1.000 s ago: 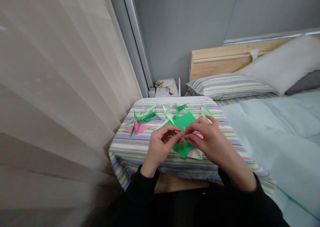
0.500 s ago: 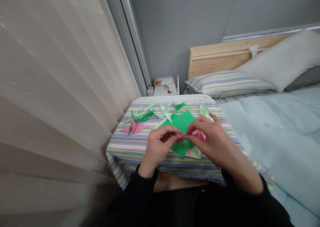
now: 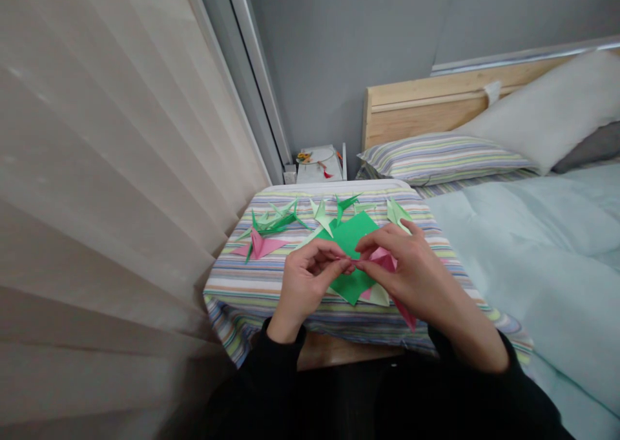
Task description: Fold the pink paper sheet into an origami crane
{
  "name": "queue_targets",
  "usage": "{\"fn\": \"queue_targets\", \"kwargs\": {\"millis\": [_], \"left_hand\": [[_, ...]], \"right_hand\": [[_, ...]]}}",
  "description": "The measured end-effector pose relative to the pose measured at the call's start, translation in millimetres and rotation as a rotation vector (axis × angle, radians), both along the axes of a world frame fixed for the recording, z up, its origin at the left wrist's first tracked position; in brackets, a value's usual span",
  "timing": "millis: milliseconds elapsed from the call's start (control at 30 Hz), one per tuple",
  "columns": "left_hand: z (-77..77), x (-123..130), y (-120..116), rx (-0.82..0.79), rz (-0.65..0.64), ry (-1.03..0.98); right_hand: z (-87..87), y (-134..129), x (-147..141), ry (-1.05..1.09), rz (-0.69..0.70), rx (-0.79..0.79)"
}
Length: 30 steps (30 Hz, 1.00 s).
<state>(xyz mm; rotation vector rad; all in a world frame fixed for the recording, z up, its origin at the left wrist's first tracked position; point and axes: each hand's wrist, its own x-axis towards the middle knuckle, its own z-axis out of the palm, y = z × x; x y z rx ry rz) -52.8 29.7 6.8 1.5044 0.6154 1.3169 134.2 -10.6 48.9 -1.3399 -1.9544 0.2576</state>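
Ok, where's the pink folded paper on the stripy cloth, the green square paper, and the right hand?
Pink folded paper [image 3: 259, 246]: head view, on its middle fold.
Green paper square [image 3: 349, 236]: head view, on its upper part.
Right hand [image 3: 411, 272]: head view, on the back of the hand.

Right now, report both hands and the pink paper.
Left hand, right hand pinching pink origami paper. Green paper square beneath. Folded green paper pieces on striped cloth beyond the hands.
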Motion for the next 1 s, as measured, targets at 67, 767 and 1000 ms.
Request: {"fn": "queue_targets", "kwargs": {"millis": [67, 767, 1000], "left_hand": [[0.5, 0.0, 0.2, -0.007, 0.010, -0.011], [3.1, 5.6, 0.7, -0.016, 0.078, 0.044], [0.7, 4.6, 3.5, -0.030, 0.044, 0.020]], "right_hand": [[-1.2, 0.3, -1.2, 0.001, -0.005, 0.007], [-1.2, 0.7, -1.1, -0.029, -0.016, 0.022], [-2.7, 0.2, -0.1, -0.010, 0.001, -0.004]]}}
